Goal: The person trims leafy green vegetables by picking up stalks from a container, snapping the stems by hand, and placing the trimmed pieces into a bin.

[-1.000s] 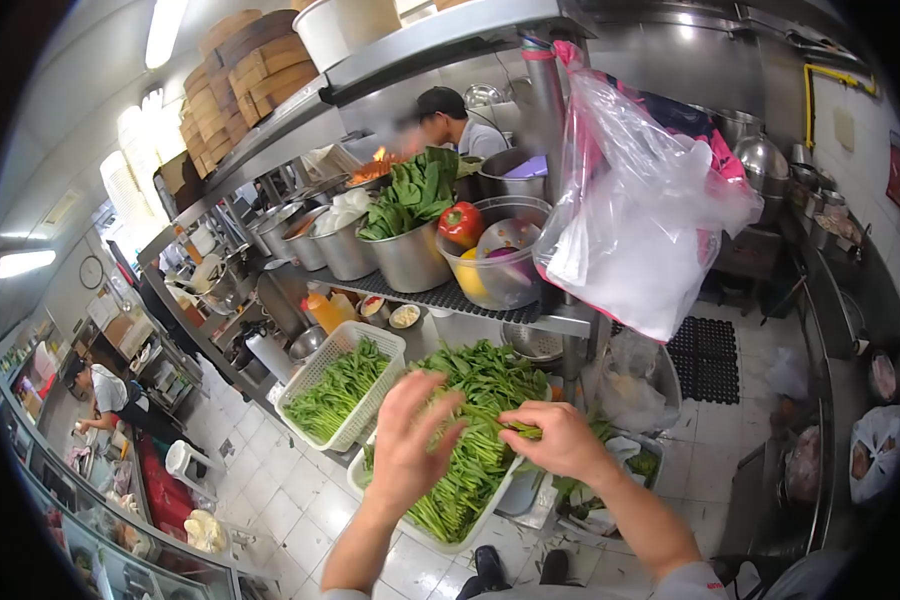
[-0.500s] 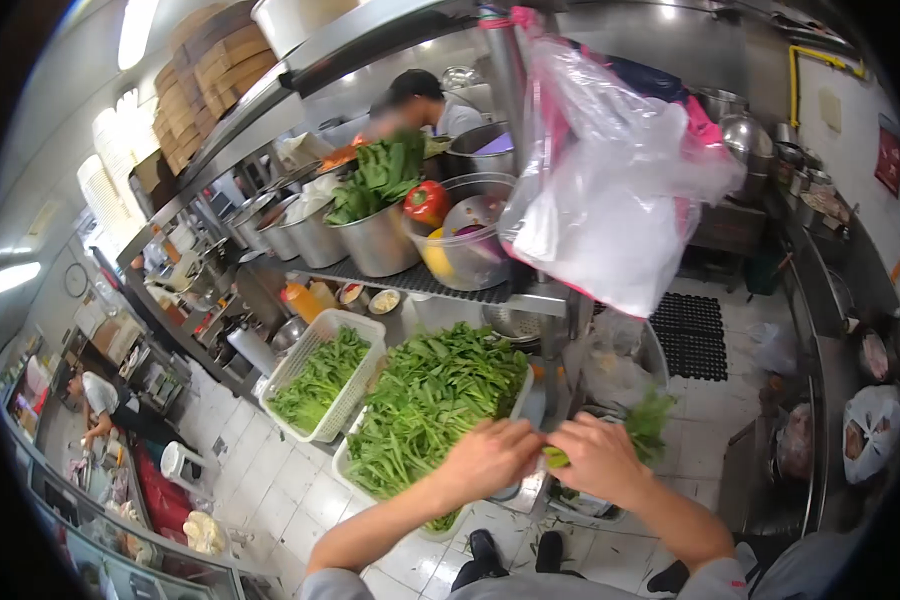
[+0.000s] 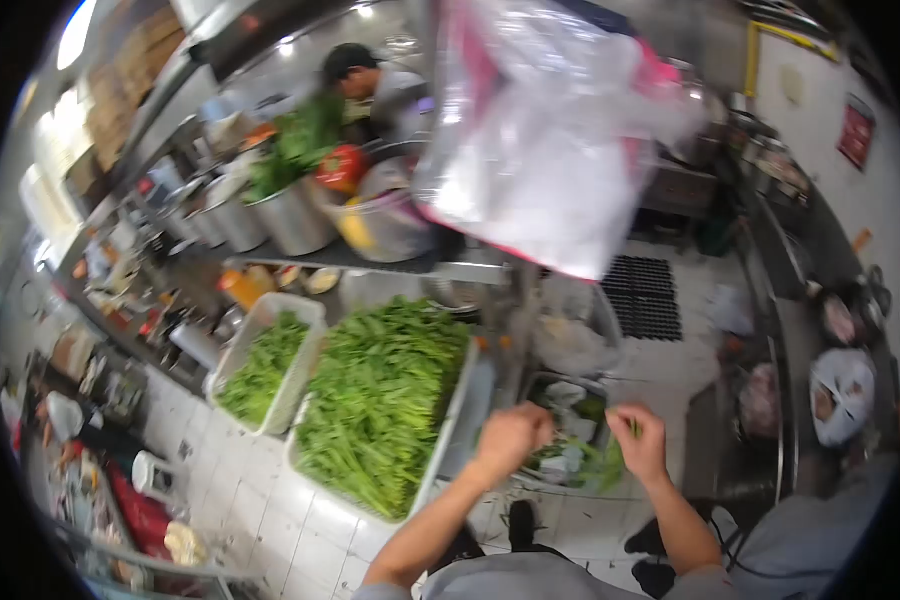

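My left hand [image 3: 515, 437] is closed in a loose fist between the big tub of greens and the waste bin; whatever its fingers hold is hidden. To its right, my right hand [image 3: 640, 438] pinches a leafy green stalk [image 3: 611, 466], blurred, whose leaves hang down over the bin's edge. Beneath both hands stands the bin [image 3: 592, 480], holding plastic and green scraps. Left of my left hand, a large white tub [image 3: 297, 462] is heaped with leafy greens [image 3: 380, 400]. A smaller white basket [image 3: 220, 385] beside it has more greens.
Clear plastic bags with pink edges [image 3: 560, 140] hang in front of me. Metal pots [image 3: 295, 222] and a clear container [image 3: 390, 220] line the shelf. A person [image 3: 370, 80] is behind it. Another person in grey [image 3: 810, 530] stands close at my right.
My hands were together on the green stalk; now they are apart, the right one farther right with the greens hanging from it. The view has turned right and down.
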`<state>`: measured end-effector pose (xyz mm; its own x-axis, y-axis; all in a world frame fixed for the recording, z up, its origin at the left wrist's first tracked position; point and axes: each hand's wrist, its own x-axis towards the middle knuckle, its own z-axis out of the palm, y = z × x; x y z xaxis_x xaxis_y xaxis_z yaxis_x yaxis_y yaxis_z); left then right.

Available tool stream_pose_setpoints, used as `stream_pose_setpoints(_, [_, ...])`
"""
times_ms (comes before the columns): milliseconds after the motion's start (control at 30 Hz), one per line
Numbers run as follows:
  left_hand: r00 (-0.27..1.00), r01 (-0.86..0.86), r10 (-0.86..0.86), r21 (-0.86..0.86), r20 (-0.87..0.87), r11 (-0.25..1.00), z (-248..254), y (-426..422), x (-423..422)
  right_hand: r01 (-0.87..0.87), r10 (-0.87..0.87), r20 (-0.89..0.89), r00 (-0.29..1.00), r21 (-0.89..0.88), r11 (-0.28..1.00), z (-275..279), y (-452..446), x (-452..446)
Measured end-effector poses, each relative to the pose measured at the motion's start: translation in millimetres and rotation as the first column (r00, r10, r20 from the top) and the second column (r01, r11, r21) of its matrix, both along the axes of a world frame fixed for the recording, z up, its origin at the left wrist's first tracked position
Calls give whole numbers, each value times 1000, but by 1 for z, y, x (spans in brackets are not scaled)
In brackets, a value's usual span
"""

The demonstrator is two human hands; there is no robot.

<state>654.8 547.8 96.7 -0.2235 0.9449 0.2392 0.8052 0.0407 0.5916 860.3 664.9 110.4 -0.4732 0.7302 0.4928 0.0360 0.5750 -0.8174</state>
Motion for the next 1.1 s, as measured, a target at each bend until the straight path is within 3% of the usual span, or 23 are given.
stream_pose_setpoints(33, [988,-36,14,-142,-152,989,-6,9,-9,41,-51,-50,997,-185,982,-2,11,5])
stream_pose_setpoints(100, [898,-91,96,33,-429,995,-4,10,-12,-59,-69,-204,977,-561,825,8,26,17])
stream_pose_setpoints(133, [943,-65,80,57,-324,996,6,12,-11,-145,-94,-290,952,-703,696,12,32,21])
stream_pose_setpoints(267, [992,40,-46,52,118,998,47,10,-1,-176,-102,-314,944,-741,648,8,39,22])
stream_pose_setpoints(400, [964,9,-33,94,263,996,84,-25,-6,-209,-87,-342,936,-737,643,17,30,14])
stream_pose_setpoints(500, [942,-170,137,81,307,982,90,-86,-33,-246,-52,-357,932,-733,634,-6,34,17])
stream_pose_setpoints(533, [923,-250,223,48,312,967,92,-112,-45,-120,-198,-302,932,-777,619,-6,28,12])
stream_pose_setpoints(633, [823,-466,454,-50,341,883,85,-183,-81,-117,-77,-250,965,-678,726,-36,37,20])
stream_pose_setpoints(733, [797,-566,568,-75,206,821,81,-232,-103,-152,44,-180,983,-648,747,-38,28,16])
stream_pose_setpoints(800, [821,-551,555,-71,135,832,80,-246,-108,-188,147,-118,982,-663,724,-42,24,14])
stream_pose_setpoints(867, [857,-511,513,-44,52,858,74,-249,-112,-208,112,-182,977,-689,694,-63,18,0])
stream_pose_setpoints(967, [866,-468,473,-71,160,881,79,-236,-104,-362,180,-317,931,-759,541,-23,-15,-32])
stream_pose_setpoints(1033, [911,-345,332,14,243,938,82,-218,-95,-497,272,-417,867,-748,439,0,-36,-56])
stream_pose_setpoints(1100, [944,-214,178,106,277,971,93,-191,-78,-559,364,-429,827,-701,443,15,-56,-76])
